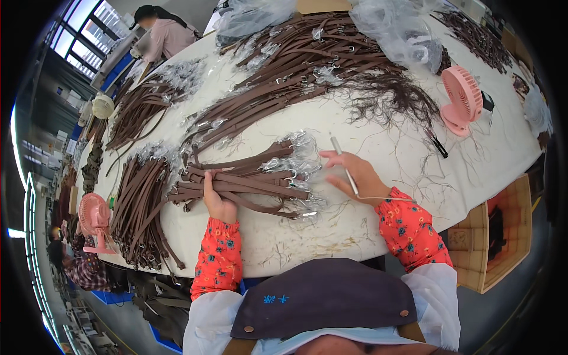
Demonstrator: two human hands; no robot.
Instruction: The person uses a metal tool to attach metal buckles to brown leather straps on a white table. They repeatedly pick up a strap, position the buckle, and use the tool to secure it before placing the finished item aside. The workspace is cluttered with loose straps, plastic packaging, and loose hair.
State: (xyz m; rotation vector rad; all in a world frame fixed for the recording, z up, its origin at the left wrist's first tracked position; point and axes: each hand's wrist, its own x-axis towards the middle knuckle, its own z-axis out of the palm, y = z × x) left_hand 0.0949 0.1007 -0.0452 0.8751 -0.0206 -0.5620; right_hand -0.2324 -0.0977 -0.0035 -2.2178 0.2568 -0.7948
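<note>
A bundle of brown straps (251, 184) with metal hooks lies on the white table before me, the hook ends in clear plastic wrap (305, 155). My left hand (220, 204) is closed round the straps near their left end, its thumb upright beside them. To the right of the plastic-wrapped ends, my right hand (361, 177) holds a slim, pale pen-shaped tool (350, 174). The tool stands tilted with its upper end pointing away from me. A thin cord runs from it over my right wrist. Some right fingers stretch toward the wrapped hooks without visibly touching them.
More brown straps (142, 204) hang over the table's left edge, and a large heap (284, 80) lies behind. Pink fans (462, 97) stand at right and left. Loose threads (390, 100) and a dark-handled tool (439, 148) lie at right. A wooden box (494, 234) stands below.
</note>
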